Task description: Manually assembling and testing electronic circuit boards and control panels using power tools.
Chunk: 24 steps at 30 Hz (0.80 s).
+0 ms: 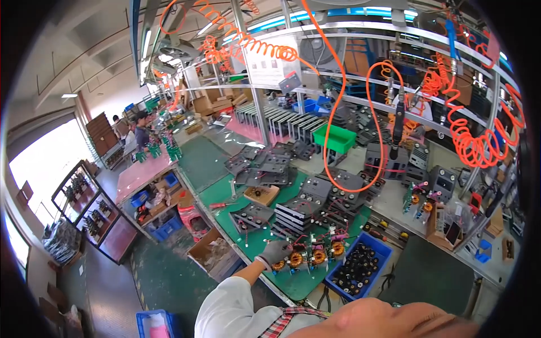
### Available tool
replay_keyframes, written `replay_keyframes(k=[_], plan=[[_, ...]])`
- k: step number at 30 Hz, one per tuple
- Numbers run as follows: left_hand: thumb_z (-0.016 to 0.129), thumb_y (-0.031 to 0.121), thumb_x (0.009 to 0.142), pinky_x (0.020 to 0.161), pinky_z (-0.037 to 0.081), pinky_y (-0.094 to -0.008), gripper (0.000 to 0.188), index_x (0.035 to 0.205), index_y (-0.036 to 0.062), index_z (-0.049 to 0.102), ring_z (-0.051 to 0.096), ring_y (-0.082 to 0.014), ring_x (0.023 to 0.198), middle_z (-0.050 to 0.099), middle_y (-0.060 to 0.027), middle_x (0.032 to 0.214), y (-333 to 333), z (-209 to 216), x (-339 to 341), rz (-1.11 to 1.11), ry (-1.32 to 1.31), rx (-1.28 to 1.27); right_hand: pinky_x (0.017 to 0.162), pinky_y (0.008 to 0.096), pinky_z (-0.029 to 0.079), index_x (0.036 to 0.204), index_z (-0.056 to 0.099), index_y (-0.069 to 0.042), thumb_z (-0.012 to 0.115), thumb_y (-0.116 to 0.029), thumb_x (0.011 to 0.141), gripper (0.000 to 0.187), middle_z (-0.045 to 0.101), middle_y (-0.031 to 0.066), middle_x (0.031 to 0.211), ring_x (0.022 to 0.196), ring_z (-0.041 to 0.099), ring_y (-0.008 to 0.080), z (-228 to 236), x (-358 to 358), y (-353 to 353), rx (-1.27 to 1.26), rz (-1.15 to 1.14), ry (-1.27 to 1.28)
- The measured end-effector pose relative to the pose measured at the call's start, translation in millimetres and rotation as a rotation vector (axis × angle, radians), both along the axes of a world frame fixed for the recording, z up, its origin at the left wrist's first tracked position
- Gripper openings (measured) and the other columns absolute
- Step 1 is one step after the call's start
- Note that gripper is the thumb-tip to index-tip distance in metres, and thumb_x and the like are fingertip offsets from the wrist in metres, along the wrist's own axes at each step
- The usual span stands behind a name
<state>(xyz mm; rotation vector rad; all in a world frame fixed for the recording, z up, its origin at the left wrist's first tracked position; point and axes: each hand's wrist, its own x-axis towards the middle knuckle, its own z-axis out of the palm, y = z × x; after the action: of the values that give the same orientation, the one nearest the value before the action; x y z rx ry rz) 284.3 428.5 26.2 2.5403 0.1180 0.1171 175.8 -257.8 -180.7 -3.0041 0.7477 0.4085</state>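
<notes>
My left hand (275, 252), in a grey glove, reaches in from a white sleeve to the left end of a row of circuit boards. Its fingers are curled onto the leftmost board, though small parts there are hard to make out. Copper-wound ring coils (319, 257) stand along the row's near side, with pink and white parts and wires behind them. The row rests on a green mat (300, 288). Right of it, a blue bin (360, 288) holds many small black parts. My right hand does not show.
Behind the boards, dark grey housings (296, 214) are stacked, near an open cardboard box (260, 195). An orange coiled hose (366, 183) loops down over the bench beside a hanging black screwdriver (398, 124). A green bin (335, 138) stands farther back. Pliers (324, 298) lie by the front edge.
</notes>
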Motion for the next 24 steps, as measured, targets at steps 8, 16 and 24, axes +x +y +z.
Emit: replay_keyframes(k=[8,16,24], plan=[[0.056,0.036,0.075,0.063,0.047,-0.039,0.028,0.089,0.0126,0.062,0.059,-0.0319,0.068,0.06,-0.0153,0.073,-5.0,5.8,7.1,0.053,0.035,0.042,0.076,0.0381,0.045,0.092,0.065,-0.006,0.049,-0.03,0.076,0.033,0.062,0.018,0.092,0.092,0.059,0.0265,30.0,31.2,23.6,0.023,-0.274,0.013],[0.058,0.042,0.075,0.057,0.047,-0.0392,0.03,0.085,0.0134,0.064,0.06,-0.0294,0.064,0.062,-0.01,0.067,4.9,-25.8,5.4,0.026,-0.08,0.155,0.07,0.0462,0.044,0.08,0.058,0.001,0.052,-0.016,0.071,0.02,0.058,0.0261,0.087,0.085,0.055,0.0412,7.0,25.0,24.2,0.204,-0.37,-0.335],[0.059,0.043,0.075,0.051,0.046,-0.0384,0.031,0.078,0.0128,0.064,0.059,-0.0297,0.058,0.06,-0.0107,0.061,-2.1,-23.3,4.6,0.002,-0.217,0.148,0.077,0.0454,0.042,0.092,0.055,-0.002,0.045,-0.015,0.077,0.022,0.055,0.0242,0.096,0.094,0.051,0.0406,24.9,1.7,37.7,0.248,-0.341,-0.403]])
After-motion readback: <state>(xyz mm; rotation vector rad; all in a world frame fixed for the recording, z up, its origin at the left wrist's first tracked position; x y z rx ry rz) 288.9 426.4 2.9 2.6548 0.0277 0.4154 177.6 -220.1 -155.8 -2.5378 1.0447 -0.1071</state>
